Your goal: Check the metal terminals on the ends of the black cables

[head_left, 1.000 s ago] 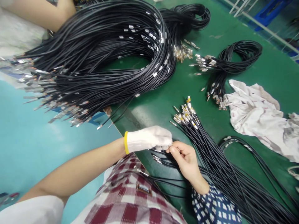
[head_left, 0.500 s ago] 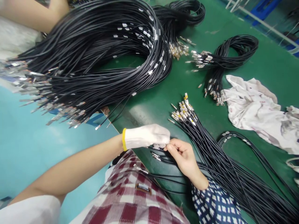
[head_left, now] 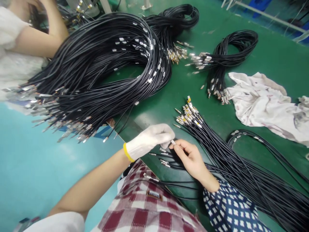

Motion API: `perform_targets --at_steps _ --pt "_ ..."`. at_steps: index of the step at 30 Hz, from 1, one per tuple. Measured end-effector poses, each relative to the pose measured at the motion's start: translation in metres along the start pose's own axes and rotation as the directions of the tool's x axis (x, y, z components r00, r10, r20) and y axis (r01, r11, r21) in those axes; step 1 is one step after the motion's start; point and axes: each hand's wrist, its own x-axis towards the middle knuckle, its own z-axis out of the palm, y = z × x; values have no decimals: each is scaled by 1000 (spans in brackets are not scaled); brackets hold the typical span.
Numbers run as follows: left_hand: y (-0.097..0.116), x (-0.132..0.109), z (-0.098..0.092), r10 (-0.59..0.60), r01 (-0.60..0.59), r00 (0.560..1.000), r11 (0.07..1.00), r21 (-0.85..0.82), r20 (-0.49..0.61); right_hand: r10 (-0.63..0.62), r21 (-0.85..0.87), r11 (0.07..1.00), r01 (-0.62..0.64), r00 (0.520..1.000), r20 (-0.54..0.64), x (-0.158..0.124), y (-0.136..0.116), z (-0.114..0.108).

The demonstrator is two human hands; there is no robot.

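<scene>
Both hands, left hand (head_left: pixel 151 139) (gloved) and right hand (head_left: pixel 190 158), seemingly pinched on metal terminal (head_left: pixel 173 142) between fingertips.

The left hand (head_left: pixel 149 139) wears a white knitted cloth glove, matt and slightly fuzzy, with a yellow elastic cuff; the right hand (head_left: pixel 191 158) is bare. Between their fingers sits a small terminal (head_left: pixel 173 142) of shiny silver metal. Right of that terminal, the cable bundle (head_left: pixel 231 161) has smooth black plastic sheathing with a faint sheen, tipped in bright metal, some brass-toned. Beyond it, the big coil (head_left: pixel 101 71) shows the same semi-gloss black sheath with glinting metal sleeves. The tabletop (head_left: pixel 164 106) is a smooth green mat, softly reflective. The rag (head_left: pixel 263 106) is crumpled, stained white cloth, matt.
</scene>
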Motion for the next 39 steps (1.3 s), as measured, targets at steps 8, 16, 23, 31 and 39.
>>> perform_targets --at_steps 8,16,23,31,39 --pt "-3 3 -2 -218 227 972 968 -109 93 -1 45 999 1 1000 2 2 1 0" --pt "0 9 0 -293 323 939 932 -167 178 13 132 991 -11 1000 -13 5 4 2" --pt "-5 11 -3 -298 348 922 919 -188 248 46 181 983 -36 998 -53 5 2 6" --pt "-1 14 -3 -288 354 906 917 -183 310 77 189 980 -64 995 -64 4 2 7" --pt "-3 19 -6 -281 364 897 907 -211 341 80 140 988 -73 996 -50 6 -1 2"
